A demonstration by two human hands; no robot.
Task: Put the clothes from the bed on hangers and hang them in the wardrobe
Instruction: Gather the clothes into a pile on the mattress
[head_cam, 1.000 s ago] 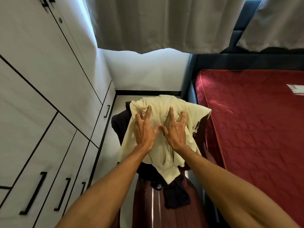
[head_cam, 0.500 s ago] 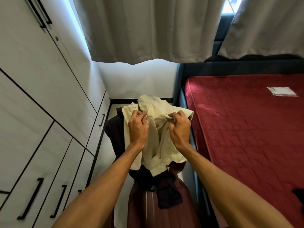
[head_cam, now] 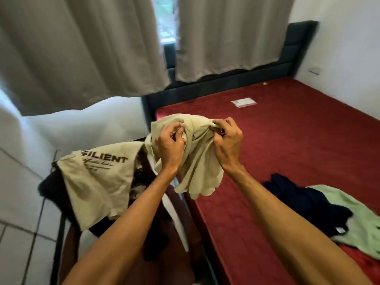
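Both hands, left [head_cam: 171, 146] and right [head_cam: 227, 141], have the cream t-shirt [head_cam: 197, 161] bunched tight in curled fingers beside the red bed [head_cam: 298, 145].

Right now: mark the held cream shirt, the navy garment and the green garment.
held cream shirt [head_cam: 197, 161], head view, hanging middle fold.
navy garment [head_cam: 304, 202], head view, middle of the dark cloth.
green garment [head_cam: 362, 223], head view, its flat middle.

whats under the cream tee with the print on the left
Dark clothes stick out beneath the printed cream tee, heaped beside the bed. What holds the pile up is covered.
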